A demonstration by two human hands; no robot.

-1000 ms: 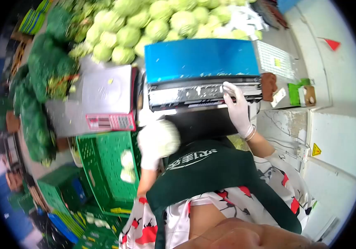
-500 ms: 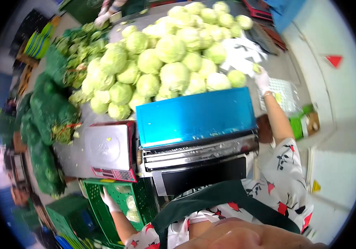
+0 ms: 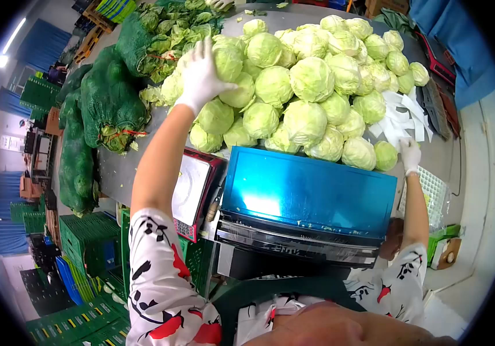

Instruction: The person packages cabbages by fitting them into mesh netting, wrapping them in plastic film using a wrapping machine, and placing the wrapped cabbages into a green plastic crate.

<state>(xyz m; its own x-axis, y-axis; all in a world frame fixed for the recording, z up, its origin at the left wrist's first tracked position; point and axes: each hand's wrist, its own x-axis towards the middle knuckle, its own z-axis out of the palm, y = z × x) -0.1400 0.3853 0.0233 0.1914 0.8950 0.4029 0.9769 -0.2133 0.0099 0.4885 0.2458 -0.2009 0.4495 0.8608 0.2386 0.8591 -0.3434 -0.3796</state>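
Note:
My left hand (image 3: 200, 78), in a white glove, reaches over the left end of the cabbage pile. Its fingers are spread, with the thumb against a cabbage (image 3: 239, 91) and the fingertips over the heads behind. Beyond the wrapping machine's blue lid (image 3: 311, 190), my gloved right hand (image 3: 410, 155) is at the lower edge of a bunch of white paper strips (image 3: 400, 118). Its fingers are drawn together; whatever is between them is too small to make out. A small cabbage (image 3: 385, 155) lies just left of that hand.
A red-edged scale (image 3: 192, 181) stands left of the machine. Green net sacks (image 3: 112, 98) of cabbages line the left side, with loose leaves (image 3: 184, 23) behind. Green crates (image 3: 89, 239) stand lower left. A white perforated sheet (image 3: 432, 193) lies at right.
My left hand has risen from the green crate to the cabbage pile and spread over it. The view has shifted; my right hand stays beside the white strips.

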